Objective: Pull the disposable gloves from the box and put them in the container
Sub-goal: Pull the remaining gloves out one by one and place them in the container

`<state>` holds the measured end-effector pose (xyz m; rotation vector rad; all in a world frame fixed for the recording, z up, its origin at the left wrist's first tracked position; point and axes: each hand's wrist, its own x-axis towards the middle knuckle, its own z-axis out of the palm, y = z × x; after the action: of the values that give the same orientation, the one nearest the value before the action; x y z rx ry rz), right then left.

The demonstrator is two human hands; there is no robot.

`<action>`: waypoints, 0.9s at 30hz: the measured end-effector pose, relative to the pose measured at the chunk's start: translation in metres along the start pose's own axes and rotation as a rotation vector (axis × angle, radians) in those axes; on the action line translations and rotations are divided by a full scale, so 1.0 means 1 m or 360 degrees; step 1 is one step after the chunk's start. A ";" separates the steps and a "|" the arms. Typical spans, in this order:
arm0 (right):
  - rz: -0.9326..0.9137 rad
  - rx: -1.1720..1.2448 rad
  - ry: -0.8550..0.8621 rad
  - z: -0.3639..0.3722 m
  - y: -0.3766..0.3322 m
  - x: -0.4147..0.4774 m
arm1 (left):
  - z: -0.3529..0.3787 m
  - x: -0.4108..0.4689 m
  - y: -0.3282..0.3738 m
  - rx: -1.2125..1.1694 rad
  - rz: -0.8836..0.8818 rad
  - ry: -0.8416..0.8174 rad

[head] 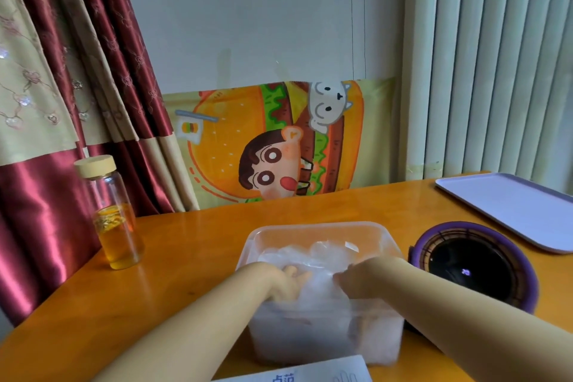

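**Both hands down in the glove container**

The left hand [288,284] and right hand [353,281] are sunk side by side, close together, into a heap of clear disposable gloves [322,257]. The left hand's fingers [293,270] show on top of the film. The right hand's fingers are buried in it. The blur and the crumpled plastic hide whether either hand pinches a glove or only presses on the heap, so I cannot tell the grip of either.

The gloves fill the clear plastic container [319,225], which stands on the orange wooden table [192,236]. At six o'clock from the container, at the picture's lower edge, lies the white glove box [297,373] with blue print, touching or just in front of the container's near wall.

At three o'clock, just beside the container, sits a round black device with a purple rim [474,267]. At two o'clock, further off, lies a pale tray [511,208]. At ten o'clock, well apart, a capped glass bottle [114,214] stands upright, part full of amber liquid. At twelve o'clock a cartoon burger poster [279,143] hangs on the wall.
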<state>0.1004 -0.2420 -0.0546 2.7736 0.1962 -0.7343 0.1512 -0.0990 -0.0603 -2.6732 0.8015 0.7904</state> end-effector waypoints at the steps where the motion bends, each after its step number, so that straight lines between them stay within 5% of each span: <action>1: 0.0003 0.0031 0.0015 -0.001 0.002 0.000 | -0.003 -0.007 0.000 -0.0009 0.0012 0.0032; 5: 0.0026 0.0262 0.0250 -0.011 0.004 -0.022 | -0.023 -0.049 -0.004 -0.0146 0.0165 0.0330; 10: -0.0155 0.0443 0.1228 -0.024 -0.015 -0.076 | -0.010 -0.104 -0.016 -0.0714 0.0439 0.1062; 12: -0.0413 0.0445 0.1206 -0.017 -0.033 -0.093 | 0.010 -0.123 -0.019 -0.0813 0.0504 0.1199; 18: -0.0874 0.0087 0.0692 0.035 -0.082 -0.097 | 0.066 -0.148 -0.019 -0.0496 0.0410 0.0901; 22: -0.0941 -0.0097 0.0810 0.046 -0.090 -0.087 | 0.081 -0.153 -0.013 -0.0467 0.0461 0.0917; 27: -0.0978 -0.0011 0.1020 0.043 -0.086 -0.088 | 0.101 -0.149 -0.009 -0.0423 0.0419 0.0587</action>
<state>-0.0123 -0.1781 -0.0655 2.8460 1.1961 0.0881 0.0086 0.0108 -0.0596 -3.0435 1.2345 0.4876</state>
